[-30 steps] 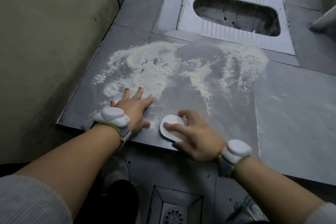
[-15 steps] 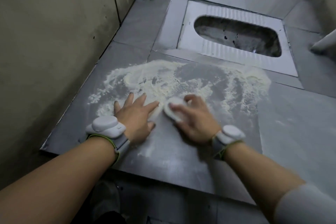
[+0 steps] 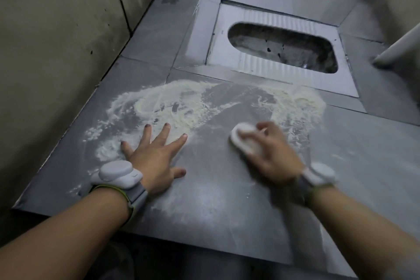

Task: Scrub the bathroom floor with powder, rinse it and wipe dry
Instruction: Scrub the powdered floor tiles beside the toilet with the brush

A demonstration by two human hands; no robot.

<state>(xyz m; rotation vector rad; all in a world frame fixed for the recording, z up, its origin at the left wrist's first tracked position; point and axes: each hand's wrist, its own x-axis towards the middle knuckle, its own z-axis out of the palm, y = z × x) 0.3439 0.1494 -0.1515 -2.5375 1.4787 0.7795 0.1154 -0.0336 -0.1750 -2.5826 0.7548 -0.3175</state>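
Pale yellowish powder (image 3: 181, 107) lies smeared in a wide arc across the grey raised floor slab (image 3: 216, 200), in front of the squat toilet. My left hand (image 3: 154, 157) rests flat on the slab with its fingers spread, fingertips at the powder's near edge. To its right, my right hand (image 3: 272, 154) is closed over a white oval scrubbing brush (image 3: 244, 141), pressed against the floor; the hand and brush are blurred. Both wrists carry white bands.
A steel squat toilet pan (image 3: 281, 48) is set into the floor behind the powder. A tiled wall (image 3: 56, 52) runs along the left. The slab's front edge (image 3: 159, 232) drops to a lower, dark floor. A pale object (image 3: 400, 45) juts in at the right.
My right hand has swept the brush to the right, away from my left hand, after pushing it forward from the slab's front edge. The left hand stays planted on the slab.
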